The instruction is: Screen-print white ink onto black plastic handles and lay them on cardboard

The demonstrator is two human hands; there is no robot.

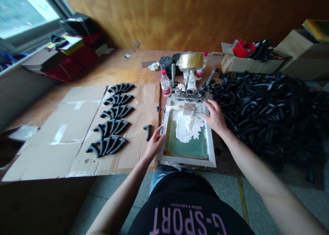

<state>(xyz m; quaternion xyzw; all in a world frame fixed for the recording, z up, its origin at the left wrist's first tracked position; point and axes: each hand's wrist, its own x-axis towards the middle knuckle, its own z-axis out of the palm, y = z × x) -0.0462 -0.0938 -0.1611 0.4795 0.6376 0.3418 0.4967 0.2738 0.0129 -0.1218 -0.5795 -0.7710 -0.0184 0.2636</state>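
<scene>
Screen frame [211, 146] sits between our spread right hand [215, 115] and left hand [155, 142], whose grip we cannot tell; black parts [262, 108] crowd the right, dim and blurred.

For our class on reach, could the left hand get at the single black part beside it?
Probably yes: only cardboard shows between the left hand, at the frame, and the single black part.

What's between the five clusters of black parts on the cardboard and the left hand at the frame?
In the head view, one single black part lies on the cardboard between the clusters and the left hand, nearer the hand.
</scene>
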